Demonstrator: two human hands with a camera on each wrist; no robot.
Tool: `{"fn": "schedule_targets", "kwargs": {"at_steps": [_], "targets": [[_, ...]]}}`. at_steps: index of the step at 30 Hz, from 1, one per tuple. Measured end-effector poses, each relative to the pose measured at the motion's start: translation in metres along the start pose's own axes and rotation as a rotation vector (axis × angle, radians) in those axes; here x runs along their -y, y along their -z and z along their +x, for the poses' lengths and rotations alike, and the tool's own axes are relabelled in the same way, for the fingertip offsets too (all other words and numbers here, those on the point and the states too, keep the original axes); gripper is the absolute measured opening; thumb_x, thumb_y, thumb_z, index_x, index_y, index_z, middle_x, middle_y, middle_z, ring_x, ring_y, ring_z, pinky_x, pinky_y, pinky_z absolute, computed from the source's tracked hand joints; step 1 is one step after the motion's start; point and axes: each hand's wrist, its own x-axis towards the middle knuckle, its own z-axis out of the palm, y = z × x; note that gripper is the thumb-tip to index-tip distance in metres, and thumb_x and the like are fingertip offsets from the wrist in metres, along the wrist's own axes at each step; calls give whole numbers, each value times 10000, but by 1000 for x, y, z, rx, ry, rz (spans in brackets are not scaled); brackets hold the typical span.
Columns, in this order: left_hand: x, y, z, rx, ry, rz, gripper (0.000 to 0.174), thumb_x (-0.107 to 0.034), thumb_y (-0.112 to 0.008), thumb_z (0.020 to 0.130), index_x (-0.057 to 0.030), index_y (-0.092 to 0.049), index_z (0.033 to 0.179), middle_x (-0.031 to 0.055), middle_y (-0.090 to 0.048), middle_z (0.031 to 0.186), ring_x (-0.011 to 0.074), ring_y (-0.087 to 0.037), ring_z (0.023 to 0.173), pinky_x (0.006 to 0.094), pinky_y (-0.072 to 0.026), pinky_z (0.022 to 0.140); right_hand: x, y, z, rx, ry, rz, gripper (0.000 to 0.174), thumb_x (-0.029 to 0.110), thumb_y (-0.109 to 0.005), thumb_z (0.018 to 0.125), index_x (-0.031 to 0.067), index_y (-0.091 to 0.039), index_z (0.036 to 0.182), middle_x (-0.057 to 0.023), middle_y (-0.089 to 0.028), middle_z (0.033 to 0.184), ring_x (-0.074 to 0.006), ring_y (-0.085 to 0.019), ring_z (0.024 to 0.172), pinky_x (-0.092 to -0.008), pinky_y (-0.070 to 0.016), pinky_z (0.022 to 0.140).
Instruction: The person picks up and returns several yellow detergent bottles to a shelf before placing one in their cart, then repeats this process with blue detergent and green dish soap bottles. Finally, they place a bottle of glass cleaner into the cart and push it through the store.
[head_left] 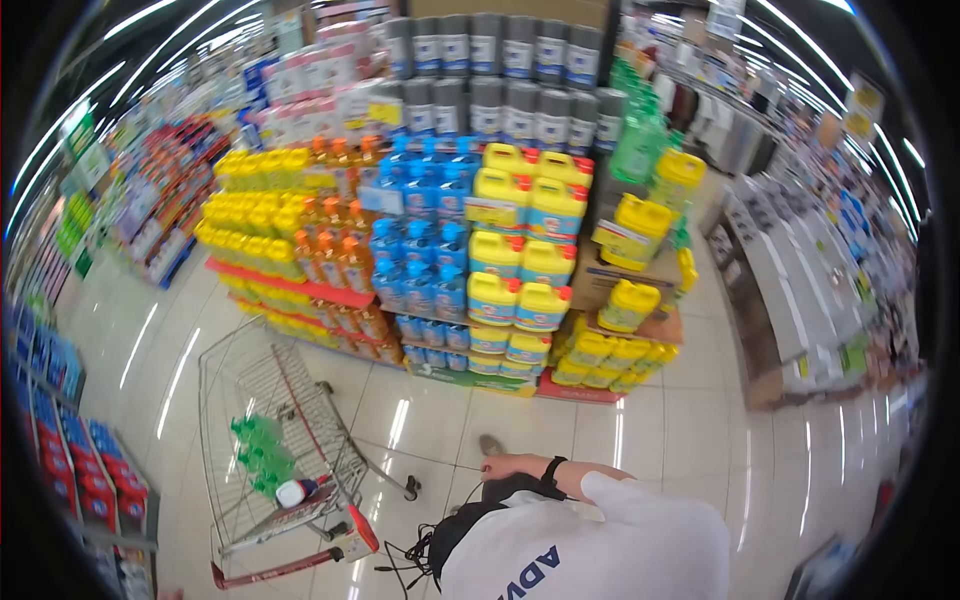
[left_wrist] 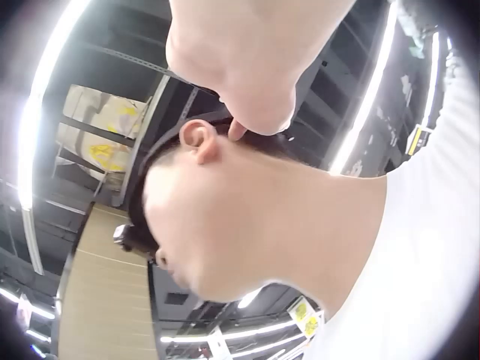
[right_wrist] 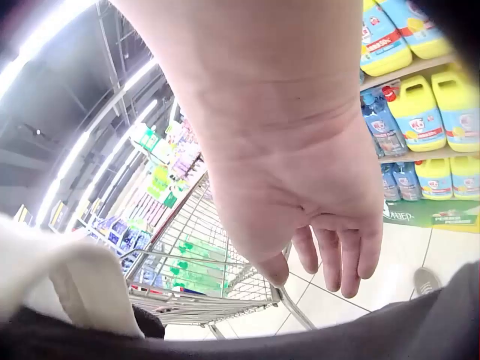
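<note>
- Evidently, the nearest thing to the right hand (right_wrist: 307,187) is the grey wire shopping cart with a red handle (head_left: 320,430), on the glossy pale tiles (head_left: 440,420), apart from the fingers; those dangle loose and hold nothing.
- It should feel stiff yet roll easily on its casters; the best hold is along its red handle (head_left: 280,572).
- Inside sit translucent green plastic bottles (head_left: 262,455), probably thin-walled, smooth and weighty if full; grasp them around the body, without squeezing hard.
- The left hand (left_wrist: 247,75) is raised behind the head, near the dark cap (left_wrist: 137,206); its fingers are mostly hidden, so I cannot tell whether they grip.
- Thin black cables (head_left: 424,548) dangle near the handle and could snag.
- Ahead, stacked yellow jugs with blue labels (head_left: 493,298) and blue plastic bottles (head_left: 417,280) block the way straight forward.
</note>
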Motion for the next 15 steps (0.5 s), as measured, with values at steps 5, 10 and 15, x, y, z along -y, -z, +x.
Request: {"fn": "schedule_targets", "kwargs": {"at_steps": [5, 10, 15], "targets": [[204, 9, -196, 1062, 56, 369, 478, -431, -496, 1004, -13, -726, 1024, 233, -700, 1002, 395, -656, 973, 478, -501, 855, -38, -7, -48, -223, -134, 186, 513, 409, -656, 848, 12, -653, 1172, -198, -671, 1149, -352, -640, 1056, -417, -510, 910], [236, 29, -259, 1256, -78, 571, 595, -473, -432, 1002, -19, -730, 758, 177, -706, 752, 411, -662, 704, 509, -510, 643, -68, -24, -89, -276, -182, 146, 512, 413, -653, 843, 11, -656, 1160, -198, -647, 1194, -358, -610, 1107, -417, -488, 947], [255, 20, -281, 1297, -276, 786, 558, -406, -414, 1016, -50, -721, 715, 171, -703, 722, 373, -682, 685, 499, -515, 573, -82, -55, -141, -284, -142, 179, 539, 423, -653, 850, 8, -640, 1193, -201, -646, 1188, -354, -609, 1109, -414, -487, 951]]}}
